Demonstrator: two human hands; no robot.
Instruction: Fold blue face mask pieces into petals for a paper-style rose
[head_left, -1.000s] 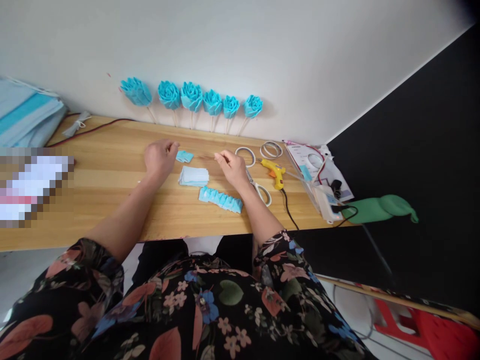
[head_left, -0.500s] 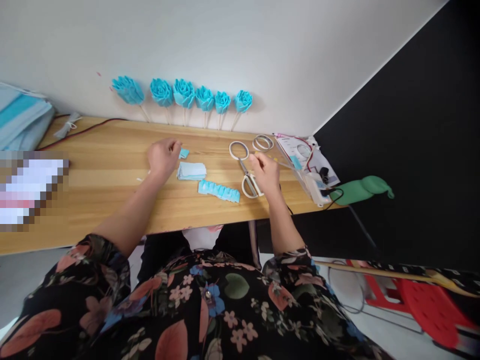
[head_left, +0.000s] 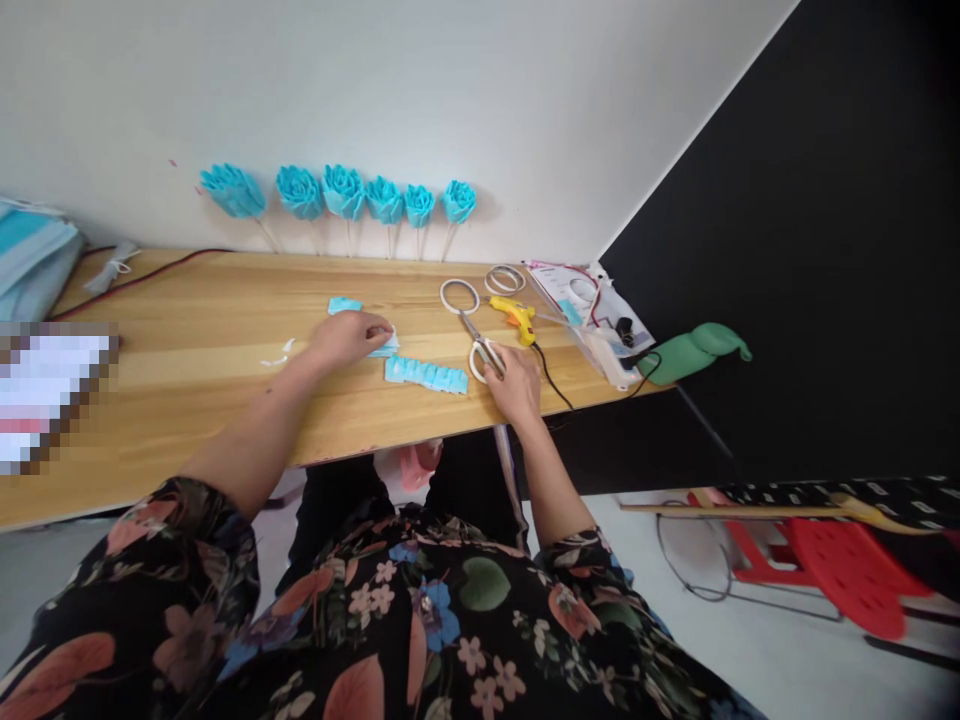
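My left hand [head_left: 346,338] is over the small stack of pale blue and white rectangular pieces [head_left: 388,346], its fingers closed together on the pieces and hiding most of them. Scissors [head_left: 470,326] with white handles lie open-end away on the table; my right hand [head_left: 516,380] has its fingers around their handles. Between the hands is a row of overlapping folded blue pieces [head_left: 426,375]. Just behind my left hand lies a separate small blue piece [head_left: 345,304]. A yellow glue gun [head_left: 514,317] rests beyond my right hand, its black cord running toward the table's front edge.
Several blue flowers on sticks [head_left: 343,193] lean against the wall. Tape rolls [head_left: 459,296] lie behind the scissors. At right are papers [head_left: 577,290], a white power strip [head_left: 616,368] and a green pouch [head_left: 686,358]. White scraps [head_left: 279,354] lie left of my left hand.
My left hand has moved from beside the small blue piece onto the stack. My right hand has come down onto the scissors' handles, uncovering the glue gun. The view has shifted slightly.
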